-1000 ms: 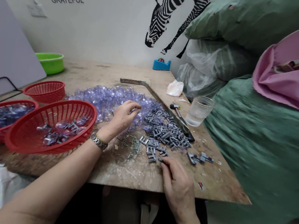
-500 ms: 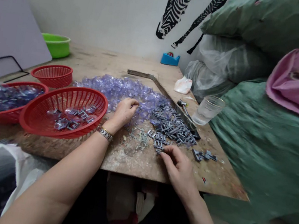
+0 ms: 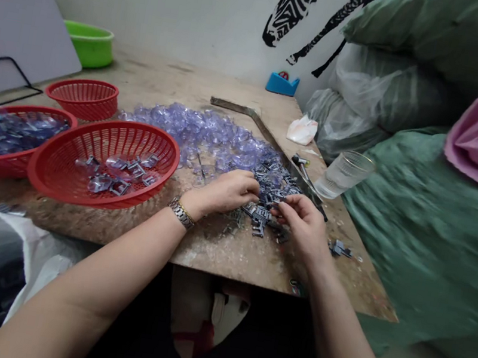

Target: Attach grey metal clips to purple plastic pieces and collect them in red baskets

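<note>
1. Both hands are now brought together over the grey clips [image 3: 268,199] on the tabletop [image 3: 227,256], having been apart a moment ago.
2. The left hand [image 3: 224,192] is curled shut; its contents cannot be told.
3. A clip is pinched in the right hand [image 3: 304,223], beside the clear purple pieces [image 3: 209,135].

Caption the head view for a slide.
Left hand and right hand meet over grey metal clips beside clear purple pieces and a red basket.
</note>
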The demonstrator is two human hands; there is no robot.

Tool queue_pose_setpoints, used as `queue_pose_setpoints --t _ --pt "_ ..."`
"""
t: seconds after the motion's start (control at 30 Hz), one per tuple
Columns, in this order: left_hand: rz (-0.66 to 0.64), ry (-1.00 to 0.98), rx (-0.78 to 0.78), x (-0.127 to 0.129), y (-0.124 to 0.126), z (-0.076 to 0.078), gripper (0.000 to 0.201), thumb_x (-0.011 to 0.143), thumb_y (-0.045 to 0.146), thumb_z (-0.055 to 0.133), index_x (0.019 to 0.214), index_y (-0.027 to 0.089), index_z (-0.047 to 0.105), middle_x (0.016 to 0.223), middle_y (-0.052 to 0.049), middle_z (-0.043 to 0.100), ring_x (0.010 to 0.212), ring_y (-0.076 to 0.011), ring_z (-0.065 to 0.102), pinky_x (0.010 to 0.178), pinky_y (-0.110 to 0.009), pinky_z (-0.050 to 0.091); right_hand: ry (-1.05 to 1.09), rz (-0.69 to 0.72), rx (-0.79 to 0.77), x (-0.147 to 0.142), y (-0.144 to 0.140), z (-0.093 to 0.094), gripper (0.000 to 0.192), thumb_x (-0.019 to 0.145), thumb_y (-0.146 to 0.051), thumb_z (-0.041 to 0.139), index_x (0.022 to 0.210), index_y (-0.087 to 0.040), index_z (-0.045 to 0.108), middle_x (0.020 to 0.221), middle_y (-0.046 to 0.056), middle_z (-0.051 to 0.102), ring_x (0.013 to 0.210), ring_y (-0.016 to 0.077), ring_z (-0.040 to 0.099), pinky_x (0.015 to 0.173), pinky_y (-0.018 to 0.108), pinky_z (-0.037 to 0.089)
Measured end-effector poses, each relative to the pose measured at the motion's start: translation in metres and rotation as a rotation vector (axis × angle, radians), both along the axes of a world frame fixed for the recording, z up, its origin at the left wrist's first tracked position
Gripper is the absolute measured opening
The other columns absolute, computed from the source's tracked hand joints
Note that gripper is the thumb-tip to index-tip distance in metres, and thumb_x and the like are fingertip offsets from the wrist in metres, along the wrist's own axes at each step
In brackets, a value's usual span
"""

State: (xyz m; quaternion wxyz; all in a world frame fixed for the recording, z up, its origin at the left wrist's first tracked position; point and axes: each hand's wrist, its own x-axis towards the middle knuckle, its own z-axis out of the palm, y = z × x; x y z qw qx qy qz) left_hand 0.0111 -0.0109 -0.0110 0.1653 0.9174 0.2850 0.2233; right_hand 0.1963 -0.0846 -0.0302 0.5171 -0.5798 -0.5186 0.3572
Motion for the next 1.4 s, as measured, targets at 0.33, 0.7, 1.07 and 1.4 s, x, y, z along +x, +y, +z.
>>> queue_pose_setpoints --t 0.33,0.7,1.07,1.4 --pt "0.428 -0.041 -0.009 -0.02 0.023 -0.002 0.015 0.086 0.017 0.053 0.089 0.014 0.068 0.094 -0.008 0.064 0.092 -0.0183 0.057 0.087 -0.03 0.044 -0.024 0.084 0.026 -0.018 0.031 0.014 0.02 0.068 -0.037 0.063 0.075 -0.021 0.052 0.066 -0.003 0.059 0.064 0.0153 0.065 0.054 0.024 0.045" --pt "0.553 0.246 0.193 -0.019 0.012 -0.008 0.023 0.091 0.019 0.045 0.101 0.014 0.065 0.105 -0.013 0.06 0.103 -0.0245 0.053 0.085 -0.034 0.044 0.045 0.152 0.125 -0.051 0.066 0.018 0.023 0.066 -0.038 0.069 0.073 -0.022 0.054 0.063 -0.004 0.059 0.059 0.0144 0.063 0.053 0.025 0.047" --pt "0.505 0.291 0.215 -0.007 0.005 -0.012 0.025 0.093 0.017 0.04 0.095 0.014 0.065 0.1 -0.012 0.059 0.101 -0.024 0.052 0.082 -0.034 0.045 0.1 -0.006 0.209 -0.041 0.054 0.009 0.024 0.063 -0.035 0.073 0.076 -0.023 0.056 0.062 -0.004 0.059 0.053 0.0152 0.061 0.051 0.029 0.05" --pt "0.522 0.281 0.184 -0.02 0.014 -0.011 0.028 0.091 0.011 0.038 0.099 0.014 0.065 0.102 -0.012 0.059 0.101 -0.0245 0.052 0.083 -0.035 0.045 0.041 -0.043 0.226 -0.04 0.05 0.006 0.019 0.068 -0.035 0.068 0.077 -0.023 0.057 0.066 -0.003 0.058 0.056 0.0148 0.06 0.056 0.03 0.05"
